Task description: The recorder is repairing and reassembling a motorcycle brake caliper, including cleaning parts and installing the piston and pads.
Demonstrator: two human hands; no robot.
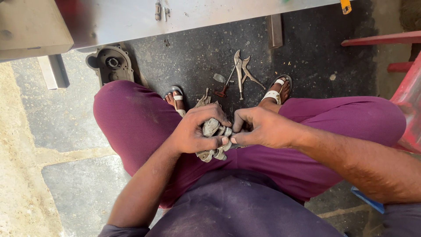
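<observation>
Grey, grimy metal part (213, 134) sat over the person's lap in the head view, with the left hand (196, 131) wrapped around it and the right hand (258, 127) pinching its near edge, both hands close together and clamped on it. Beyond the knees, locking pliers (242, 70) and a red-handled screwdriver (224, 87) lay on the dark floor (307, 57), with a round metal housing (110, 63) near the pale bench (131, 17).

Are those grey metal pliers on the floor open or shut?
Open: the grey metal pliers lie with handles splayed apart on the dark floor.
</observation>
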